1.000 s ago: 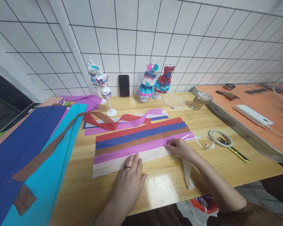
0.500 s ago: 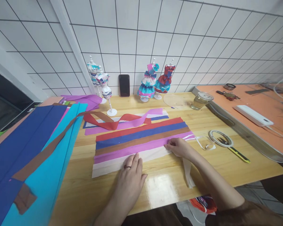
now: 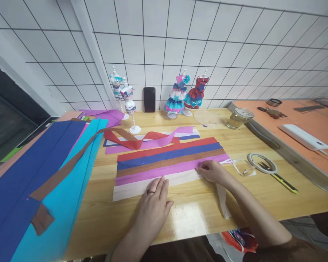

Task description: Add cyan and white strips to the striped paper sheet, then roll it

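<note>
Had the left hand (image 3: 155, 200) laid flat there, pressing on the white strip (image 3: 182, 179) with fingers extended, close together and gripping nothing! Over to the right hand (image 3: 213, 171): bunched narrow at the border with the purple strip (image 3: 166, 171); could not tell if caught any edge between thumb and fingers. Found the white strip at mid-table (image 3: 98, 229), nearest in a flat row beyond which ran purple, then the brown strip (image 3: 164, 163), the blue strip (image 3: 166, 156) and the red strip (image 3: 166, 149).

Looked feather-light, soft and thin, crepe paper or cloth; seemed quick to crease or tear and likely to slide on glossy wood. Called for a gentle pinch at the long edge near an end, with a flat palm to steady.

Spotted the likeliest snag in the narrow white ribbon (image 3: 239, 169), reaching the purple end by the right wrist. Saw a tape roll (image 3: 249, 159) and a yellow utility knife (image 3: 285, 183) further right, a curled red ribbon (image 3: 131, 142) just beyond the row, a phone (image 3: 149, 99) against the wall.
</note>
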`<state>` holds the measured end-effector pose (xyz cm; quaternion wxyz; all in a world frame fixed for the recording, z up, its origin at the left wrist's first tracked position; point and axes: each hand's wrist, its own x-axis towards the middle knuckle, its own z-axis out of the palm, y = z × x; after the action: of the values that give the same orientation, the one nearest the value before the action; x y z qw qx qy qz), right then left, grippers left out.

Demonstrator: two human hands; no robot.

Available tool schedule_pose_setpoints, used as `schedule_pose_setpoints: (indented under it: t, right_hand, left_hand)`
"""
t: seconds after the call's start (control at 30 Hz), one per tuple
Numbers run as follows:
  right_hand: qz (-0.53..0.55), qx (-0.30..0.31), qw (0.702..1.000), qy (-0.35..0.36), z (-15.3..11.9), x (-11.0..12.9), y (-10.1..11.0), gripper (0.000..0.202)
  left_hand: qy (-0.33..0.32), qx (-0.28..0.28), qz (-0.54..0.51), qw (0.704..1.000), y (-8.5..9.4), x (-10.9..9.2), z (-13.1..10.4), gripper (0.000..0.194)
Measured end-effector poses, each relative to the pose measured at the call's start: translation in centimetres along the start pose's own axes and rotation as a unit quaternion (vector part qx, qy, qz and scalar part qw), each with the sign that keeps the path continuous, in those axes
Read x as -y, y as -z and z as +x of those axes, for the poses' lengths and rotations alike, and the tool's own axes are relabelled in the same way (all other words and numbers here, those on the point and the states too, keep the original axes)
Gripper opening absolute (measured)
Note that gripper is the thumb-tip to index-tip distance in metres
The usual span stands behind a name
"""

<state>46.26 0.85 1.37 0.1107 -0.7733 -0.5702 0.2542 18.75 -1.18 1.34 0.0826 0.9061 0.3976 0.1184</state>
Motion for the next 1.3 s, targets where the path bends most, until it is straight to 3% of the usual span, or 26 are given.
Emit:
schedule_pose_setpoints:
  t: [0.17,0.5,0.63,0.77,0.9,1.13,1.3]
  right_hand:
    - [-0.006,0.005,1.000,0.004,0.1,-0.1,-0.1,0.028]
    - [0.000,0.005,1.000,0.001,0.1,0.0,0.0,0.027]
    - [0.017,0.008,1.000,0.001,0.0,0.1,0.1,0.026]
    - [0.039,0.015,0.999,0.003,-0.3,0.2,0.3,0.027]
    - [0.072,0.028,0.997,0.008,-0.5,0.3,0.4,0.033]
    - [0.143,0.047,0.989,0.006,-0.5,-0.1,0.4,0.044]
    - [0.195,0.066,0.979,-0.002,-0.5,-0.4,0.5,0.048]
  left_hand:
    - [0.004,-0.021,0.019,1.000,0.1,1.5,-1.4,0.051]
    - [0.070,-0.086,0.099,0.989,0.0,6.6,-5.4,0.045]
    - [0.150,-0.105,0.092,0.979,1.7,9.1,-6.0,0.042]
    - [0.275,-0.064,0.078,0.956,3.3,11.0,-5.1,0.038]
    - [0.329,-0.049,0.025,0.943,3.2,11.3,-3.7,0.031]
    - [0.342,-0.076,-0.063,0.934,2.9,11.3,-3.2,0.025]
    - [0.329,-0.098,-0.021,0.939,3.1,12.2,-3.9,0.032]
